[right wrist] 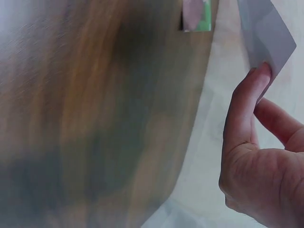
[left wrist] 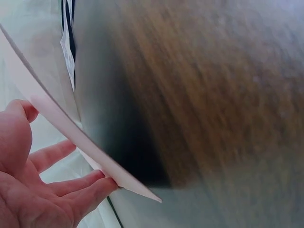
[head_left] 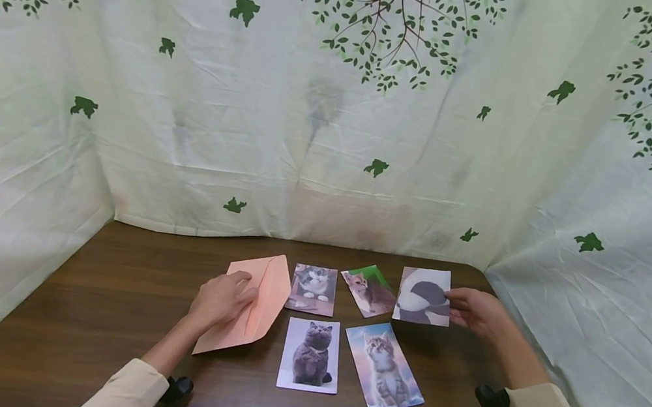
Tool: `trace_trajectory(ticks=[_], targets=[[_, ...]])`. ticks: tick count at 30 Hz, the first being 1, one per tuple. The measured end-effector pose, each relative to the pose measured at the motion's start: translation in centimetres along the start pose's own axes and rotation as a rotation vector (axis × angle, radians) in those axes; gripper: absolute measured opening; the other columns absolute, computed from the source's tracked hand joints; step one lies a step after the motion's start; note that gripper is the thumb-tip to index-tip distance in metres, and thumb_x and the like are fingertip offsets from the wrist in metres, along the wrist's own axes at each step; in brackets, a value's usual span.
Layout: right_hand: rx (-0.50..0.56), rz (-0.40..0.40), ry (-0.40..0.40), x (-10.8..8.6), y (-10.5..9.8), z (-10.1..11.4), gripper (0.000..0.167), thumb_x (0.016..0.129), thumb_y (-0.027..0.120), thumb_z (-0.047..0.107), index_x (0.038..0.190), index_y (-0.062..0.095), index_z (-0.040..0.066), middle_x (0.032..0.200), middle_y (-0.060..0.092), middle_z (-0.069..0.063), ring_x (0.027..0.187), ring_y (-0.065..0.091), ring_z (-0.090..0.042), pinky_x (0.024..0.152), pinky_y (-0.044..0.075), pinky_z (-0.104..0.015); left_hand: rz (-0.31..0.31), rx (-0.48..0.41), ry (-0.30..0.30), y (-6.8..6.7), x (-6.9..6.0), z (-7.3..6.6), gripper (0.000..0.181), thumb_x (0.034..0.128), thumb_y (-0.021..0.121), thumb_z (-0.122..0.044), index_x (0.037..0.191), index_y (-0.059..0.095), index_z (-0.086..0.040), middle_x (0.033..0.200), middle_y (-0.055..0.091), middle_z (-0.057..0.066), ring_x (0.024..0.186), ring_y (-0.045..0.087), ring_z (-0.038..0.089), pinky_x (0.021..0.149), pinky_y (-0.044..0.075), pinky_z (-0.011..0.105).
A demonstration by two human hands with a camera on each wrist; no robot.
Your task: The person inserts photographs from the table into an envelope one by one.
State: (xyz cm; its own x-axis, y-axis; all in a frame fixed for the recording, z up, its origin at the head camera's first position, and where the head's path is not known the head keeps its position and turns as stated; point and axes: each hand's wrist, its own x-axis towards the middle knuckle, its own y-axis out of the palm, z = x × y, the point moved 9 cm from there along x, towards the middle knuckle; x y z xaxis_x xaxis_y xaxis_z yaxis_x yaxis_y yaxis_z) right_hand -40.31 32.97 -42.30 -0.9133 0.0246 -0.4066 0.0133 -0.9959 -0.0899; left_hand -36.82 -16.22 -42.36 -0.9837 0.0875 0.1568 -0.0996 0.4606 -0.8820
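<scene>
A pink envelope is tilted above the table's left side, its flap side up. My left hand holds it, fingers on its upper face in the head view; the left wrist view shows the envelope edge-on against the fingers. My right hand pinches the right edge of a grey and white picture card. In the right wrist view the card stands between thumb and finger. Between the hands lie a grey-and-white cat card, a kitten card with green, a grey cat card and a pastel kitten card.
The brown wooden table reaches back to a pale curtain printed with leaves and branches, which also hangs at both sides. Dark straps with cameras are on both wrists.
</scene>
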Motion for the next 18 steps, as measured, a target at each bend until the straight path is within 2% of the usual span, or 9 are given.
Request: trace_trajectory(ticks=[10, 18], targets=[[-0.066, 0.029, -0.043, 0.5, 3.1, 2.7, 0.033, 0.099, 0.06, 0.014, 0.125, 0.057, -0.007, 0.089, 0.068, 0.0, 0.074, 0.07, -0.012, 0.07, 0.06, -0.026, 0.017, 0.016, 0.02, 0.1, 0.0, -0.1, 0.043, 0.0998, 0.053, -0.031, 0.131, 0.064, -0.003, 0.124, 0.069, 0.02, 0.113, 0.063, 0.044, 0.095, 0.048, 0.059], [-0.071, 0.107, -0.066, 0.9, 6.4, 4.0, 0.028, 0.1, 0.057, 0.012, 0.12, 0.057, -0.007, 0.088, 0.068, 0.0, 0.074, 0.069, -0.011, 0.069, 0.06, -0.025, 0.015, 0.029, 0.041, 0.0, 0.2, -0.1, 0.043, 0.1009, 0.05, -0.031, 0.13, 0.064, -0.002, 0.123, 0.069, 0.021, 0.114, 0.062, 0.045, 0.095, 0.048, 0.059]])
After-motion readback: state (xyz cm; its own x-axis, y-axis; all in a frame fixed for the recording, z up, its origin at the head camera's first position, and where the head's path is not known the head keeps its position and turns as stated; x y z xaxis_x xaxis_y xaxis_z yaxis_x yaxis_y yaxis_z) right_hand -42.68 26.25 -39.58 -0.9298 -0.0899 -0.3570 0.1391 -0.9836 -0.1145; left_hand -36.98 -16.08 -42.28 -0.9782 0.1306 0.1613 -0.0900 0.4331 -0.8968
